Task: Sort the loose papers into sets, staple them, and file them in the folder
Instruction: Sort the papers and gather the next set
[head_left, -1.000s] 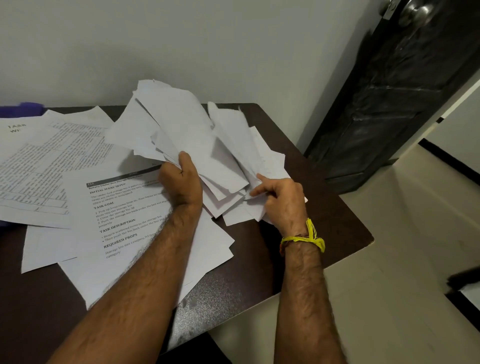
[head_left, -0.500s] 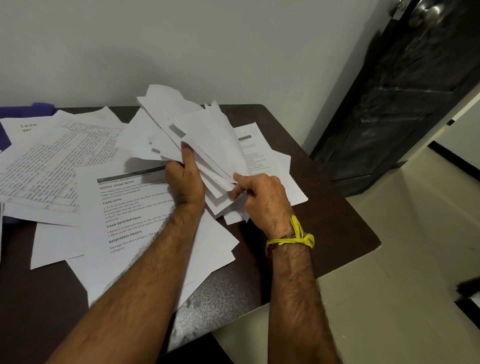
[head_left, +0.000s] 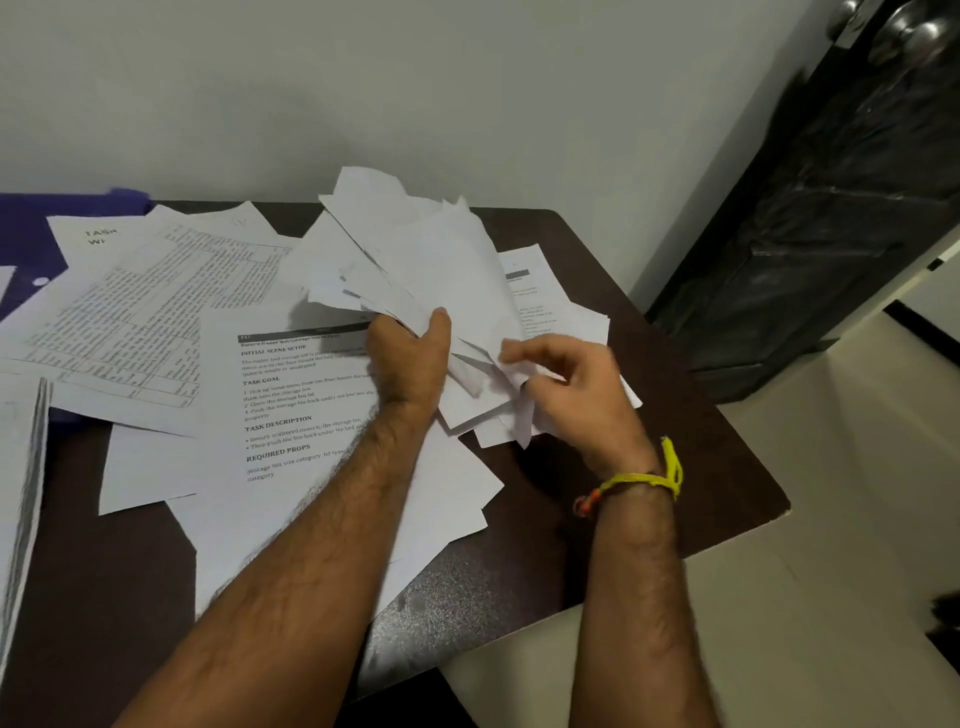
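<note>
On a dark brown table (head_left: 597, 525) pushed against a pale wall (head_left: 467, 78), loose printed sheets lie spread and overlapping. From the head camera, the left hand (head_left: 410, 364) grips a fanned, messy bunch of papers (head_left: 415, 254) raised off the tabletop, thumb curled over the front of it. The right hand (head_left: 571, 384) is blurred; its fingers are bent at the lower right corner of that bunch and seem to pinch a sheet there, though the hold is not sharp enough to be sure. A yellow thread bracelet (head_left: 649, 480) circles the right wrist.

Under the left forearm lies a page with headings (head_left: 291, 405); a sheet with a printed table (head_left: 140, 312) lies to its left, partly covering a purple folder (head_left: 31, 228) at the far left edge. A stack of sheets (head_left: 21, 467) shows at the left border of the view. Another printed page (head_left: 540, 291) lies flat behind the right hand.

The table's right corner and near edge are bare. Beyond them is light tiled floor (head_left: 779, 571), and a dark door (head_left: 831, 218) stands open at the right, its metal knob (head_left: 914, 31) near the top.
</note>
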